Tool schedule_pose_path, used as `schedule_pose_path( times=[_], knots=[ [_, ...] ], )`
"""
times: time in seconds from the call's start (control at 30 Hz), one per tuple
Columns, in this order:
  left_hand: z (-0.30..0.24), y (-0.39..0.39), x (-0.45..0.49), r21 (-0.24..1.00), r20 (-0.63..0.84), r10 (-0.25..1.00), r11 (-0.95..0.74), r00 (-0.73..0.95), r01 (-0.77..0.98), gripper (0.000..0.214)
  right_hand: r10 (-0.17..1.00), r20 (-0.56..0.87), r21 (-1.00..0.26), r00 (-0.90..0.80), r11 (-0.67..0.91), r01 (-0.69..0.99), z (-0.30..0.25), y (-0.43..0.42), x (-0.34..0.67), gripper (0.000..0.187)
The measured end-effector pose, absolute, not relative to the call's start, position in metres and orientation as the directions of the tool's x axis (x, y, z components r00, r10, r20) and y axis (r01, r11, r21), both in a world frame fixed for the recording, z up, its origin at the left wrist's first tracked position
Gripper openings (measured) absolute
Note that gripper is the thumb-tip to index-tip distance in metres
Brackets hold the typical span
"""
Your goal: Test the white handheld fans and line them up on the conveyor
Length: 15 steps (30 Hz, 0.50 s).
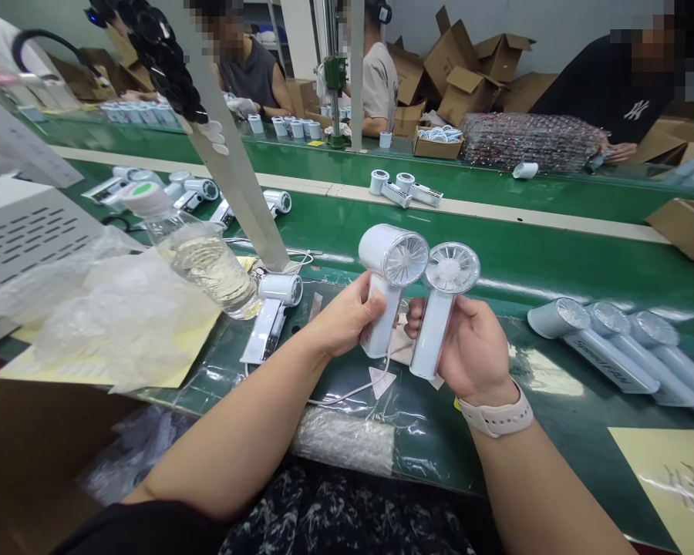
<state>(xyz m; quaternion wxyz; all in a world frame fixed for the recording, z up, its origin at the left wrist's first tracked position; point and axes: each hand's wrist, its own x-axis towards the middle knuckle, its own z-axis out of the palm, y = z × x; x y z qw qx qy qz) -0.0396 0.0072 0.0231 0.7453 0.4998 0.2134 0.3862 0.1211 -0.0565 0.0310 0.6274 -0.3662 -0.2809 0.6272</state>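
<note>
Well, work at a green conveyor belt (497,266)

Three more white handheld fans (613,347) lie on it at three o'clock. Nearest the viewer, the left hand (347,314) and right hand (474,347) each close their fingers firmly around a handle: the left fan (393,254) and right fan (452,267). Both stand nearly upright, heads at twelve o'clock, just beside each other. A pale watch band (494,416) circles the right wrist.
</note>
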Motion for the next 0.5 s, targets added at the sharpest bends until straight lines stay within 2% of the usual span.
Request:
schedule_pose_path(
  times=[0.2, 0.33, 0.43, 0.5],
  knots=[
    [0.023, 0.010, -0.040, 0.836, -0.050, 0.739, 0.399, 0.672, -0.377, 0.060, 0.996, -0.051, -0.787, 0.080, 0.009, -0.617, 0.038, -0.062, 0.118, 0.019],
    [0.027, 0.014, -0.042, 0.742, -0.098, 0.738, 0.501, 0.667, -0.445, 0.050, 0.999, 0.025, -0.824, 0.031, 0.038, -0.566, 0.045, -0.066, 0.115, 0.049],
    [0.029, 0.017, -0.042, 0.687, -0.094, 0.709, 0.554, 0.699, -0.470, 0.046, 0.998, 0.056, -0.846, 0.025, 0.061, -0.530, 0.048, -0.068, 0.111, 0.058],
    [0.029, 0.018, -0.042, 0.693, -0.087, 0.690, 0.560, 0.718, -0.454, 0.045, 0.996, 0.076, -0.849, 0.047, 0.089, -0.521, 0.048, -0.069, 0.108, 0.064]
  ],
)
